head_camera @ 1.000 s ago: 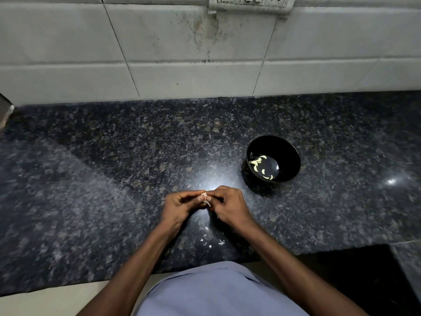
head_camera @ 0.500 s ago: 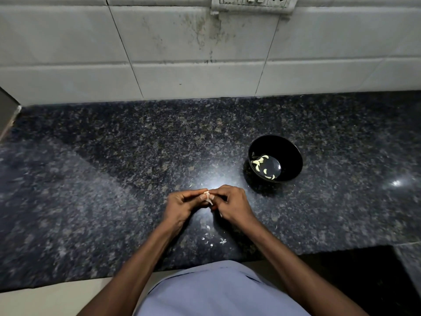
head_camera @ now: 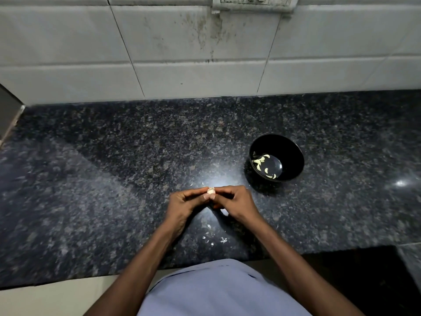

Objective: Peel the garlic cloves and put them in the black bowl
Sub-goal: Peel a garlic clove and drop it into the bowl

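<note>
Pale skin scraps [head_camera: 215, 238] scattered on near edge of dark granite tabletop [head_camera: 114, 179]. Above them, left hand [head_camera: 182, 202] and right hand [head_camera: 237, 204] meet, fingers curled, fingertips of both pinching one garlic clove [head_camera: 211, 191] between them. Farther right, black bowl [head_camera: 293, 156] holds several peeled cloves [head_camera: 262, 164]. White tiled wall [head_camera: 182, 53] beyond.
</note>
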